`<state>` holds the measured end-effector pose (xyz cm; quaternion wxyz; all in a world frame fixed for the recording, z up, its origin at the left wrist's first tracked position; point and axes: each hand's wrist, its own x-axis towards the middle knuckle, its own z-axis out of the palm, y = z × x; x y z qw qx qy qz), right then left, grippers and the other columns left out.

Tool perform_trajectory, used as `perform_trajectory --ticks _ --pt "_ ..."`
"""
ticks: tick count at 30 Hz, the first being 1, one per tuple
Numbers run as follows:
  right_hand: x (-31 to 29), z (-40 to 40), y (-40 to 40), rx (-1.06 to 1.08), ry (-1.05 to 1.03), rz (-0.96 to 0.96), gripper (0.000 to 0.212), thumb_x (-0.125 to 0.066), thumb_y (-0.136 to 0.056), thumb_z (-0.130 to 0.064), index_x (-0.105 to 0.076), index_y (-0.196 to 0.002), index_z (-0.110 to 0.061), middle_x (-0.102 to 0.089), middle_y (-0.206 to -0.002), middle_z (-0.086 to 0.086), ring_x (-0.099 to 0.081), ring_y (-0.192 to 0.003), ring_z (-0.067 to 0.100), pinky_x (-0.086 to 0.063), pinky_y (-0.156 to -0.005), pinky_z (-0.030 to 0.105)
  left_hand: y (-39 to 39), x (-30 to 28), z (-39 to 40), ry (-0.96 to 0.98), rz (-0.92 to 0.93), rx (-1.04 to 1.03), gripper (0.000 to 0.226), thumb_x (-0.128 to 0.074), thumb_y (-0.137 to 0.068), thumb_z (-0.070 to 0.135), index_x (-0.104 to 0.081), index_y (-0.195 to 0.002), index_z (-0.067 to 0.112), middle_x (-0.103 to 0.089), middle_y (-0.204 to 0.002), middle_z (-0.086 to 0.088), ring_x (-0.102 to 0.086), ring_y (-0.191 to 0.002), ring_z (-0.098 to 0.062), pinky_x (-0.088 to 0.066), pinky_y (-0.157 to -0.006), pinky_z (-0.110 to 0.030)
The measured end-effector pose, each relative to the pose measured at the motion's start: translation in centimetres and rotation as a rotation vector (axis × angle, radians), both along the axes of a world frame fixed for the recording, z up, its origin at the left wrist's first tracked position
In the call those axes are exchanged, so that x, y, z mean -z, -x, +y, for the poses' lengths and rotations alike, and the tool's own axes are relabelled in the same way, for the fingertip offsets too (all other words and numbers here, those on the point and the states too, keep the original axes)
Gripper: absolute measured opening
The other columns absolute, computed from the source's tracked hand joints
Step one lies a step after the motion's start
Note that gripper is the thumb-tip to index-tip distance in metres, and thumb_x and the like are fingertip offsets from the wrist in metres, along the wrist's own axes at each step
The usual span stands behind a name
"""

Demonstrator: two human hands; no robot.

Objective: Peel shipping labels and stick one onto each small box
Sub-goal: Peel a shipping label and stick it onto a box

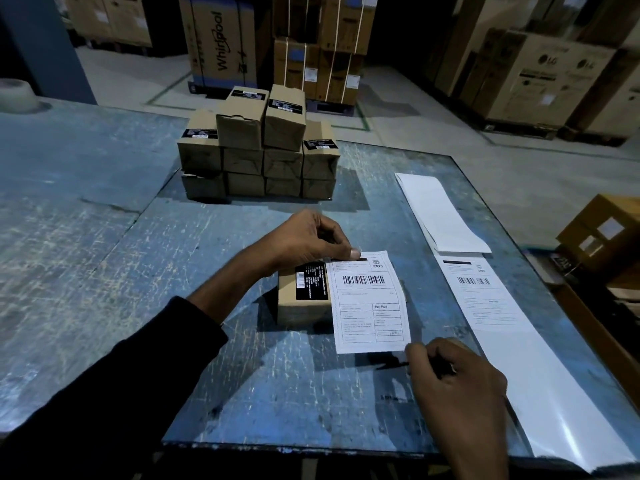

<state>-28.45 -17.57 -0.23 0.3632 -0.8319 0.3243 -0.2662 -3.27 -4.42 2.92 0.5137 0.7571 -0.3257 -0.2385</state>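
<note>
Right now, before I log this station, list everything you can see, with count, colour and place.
box being labelled: one, brown, near middle of the table.
shipping label: one, white, held over that box's right side.
stacked boxes: about a dozen visible, brown with black stickers, far middle of the table.
label strip: one, white, along the table's right side, one printed label showing.
table: one, scuffed blue.
tape roll: one, pale, far left.
large cartons: several, brown, on the floor behind.
hands: left pinches the label's top edge; right pinches its bottom corner.
</note>
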Motion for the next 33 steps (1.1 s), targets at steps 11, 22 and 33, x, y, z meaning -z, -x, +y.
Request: perform_trajectory --ticks 11,22,33 --pt "-4.7 3.2 -4.2 -0.302 0.387 -0.359 0.017 -0.065 -0.102 -0.034 -0.073 -0.093 -0.021 -0.071 -0.098 -0.008 -0.068 -0.100 0.016 -0.054 -0.085 0.033 0.5 -0.9 0.2 -0.312 -0.439 -0.207 0.052 -0.074 -0.085 0.068 -0.069 -0.121 0.031 -0.074 -0.102 0.014 -0.070 -0.089 -0.007 -0.053 -0.075 -0.031" --pt "-2.3 3.5 -6.3 -0.749 0.559 0.396 0.093 0.001 -0.094 -0.087 0.005 -0.170 -0.034 0.014 -0.175 -0.019 0.025 -0.154 -0.010 0.009 -0.132 0.034 4.3 3.2 5.5 -0.103 -0.699 -0.392 0.035 -0.051 -0.099 0.058 -0.067 -0.086 0.029 -0.072 -0.075 0.013 -0.068 -0.070 -0.007 -0.056 -0.063 -0.040" --pt "-2.5 -2.4 -3.9 -0.542 0.397 0.485 0.089 0.007 -0.090 -0.086 0.009 -0.167 -0.040 0.023 -0.164 -0.031 0.029 -0.146 -0.020 0.020 -0.126 0.024 4.9 4.8 4.7 0.135 -0.362 -0.459 0.038 -0.055 -0.100 0.050 -0.060 -0.078 0.019 -0.065 -0.068 0.008 -0.061 -0.067 -0.013 -0.050 -0.068 -0.049"
